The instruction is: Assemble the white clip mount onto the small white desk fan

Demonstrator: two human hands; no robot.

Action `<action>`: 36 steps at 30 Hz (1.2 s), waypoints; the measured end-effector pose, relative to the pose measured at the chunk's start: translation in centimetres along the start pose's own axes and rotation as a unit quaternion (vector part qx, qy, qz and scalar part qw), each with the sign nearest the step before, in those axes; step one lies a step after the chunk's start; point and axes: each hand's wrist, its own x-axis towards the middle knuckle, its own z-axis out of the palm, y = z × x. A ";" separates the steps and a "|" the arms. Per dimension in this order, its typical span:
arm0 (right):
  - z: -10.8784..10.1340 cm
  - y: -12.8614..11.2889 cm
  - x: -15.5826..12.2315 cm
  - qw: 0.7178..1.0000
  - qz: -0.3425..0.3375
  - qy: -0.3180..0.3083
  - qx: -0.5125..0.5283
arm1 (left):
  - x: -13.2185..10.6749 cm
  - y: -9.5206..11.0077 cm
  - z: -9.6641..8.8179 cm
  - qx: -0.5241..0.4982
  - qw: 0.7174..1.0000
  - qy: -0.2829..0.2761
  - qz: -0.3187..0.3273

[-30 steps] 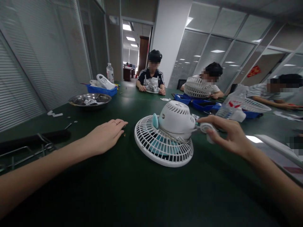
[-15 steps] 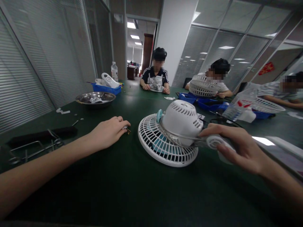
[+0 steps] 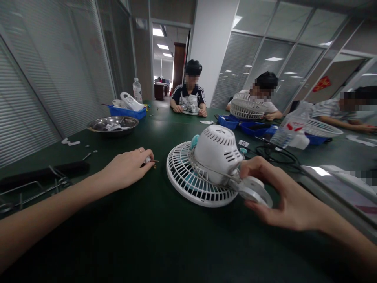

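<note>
A white fan (image 3: 216, 151) rests face down on the green table (image 3: 165, 243), its round grille (image 3: 203, 192) underneath and its vented motor housing on top. Pale blue blades show through the grille slats. My right hand (image 3: 282, 196) is closed on the fan's white mounting bracket (image 3: 255, 190), fingers above and thumb below. To the left of the grille, my left hand (image 3: 131, 165) lies on the table with fingers curled round a small white part (image 3: 147, 159) from which a thin metal rod sticks out. Most of that part is hidden. A tiny brass-coloured piece (image 3: 154, 166) lies by its fingertips.
A metal bowl (image 3: 113, 133) holding white pieces and a blue tray (image 3: 129, 112) stand at the back left. Metal rods and a black strip (image 3: 59, 169) lie at left. Black cable (image 3: 277, 153), a plastic bottle (image 3: 290, 127) and blue trays sit right. Several people work across the table.
My right hand has shifted its grip, and the bracket has turned so that its round side shows more. The fan has tilted slightly. My left hand stays by the grille; the view has swung a little right.
</note>
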 end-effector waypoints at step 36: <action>1.1 4.7 0.3 0.959 -0.087 0.176 -0.206 | 4.1 16.2 -3.9 0.128 0.797 0.155 0.569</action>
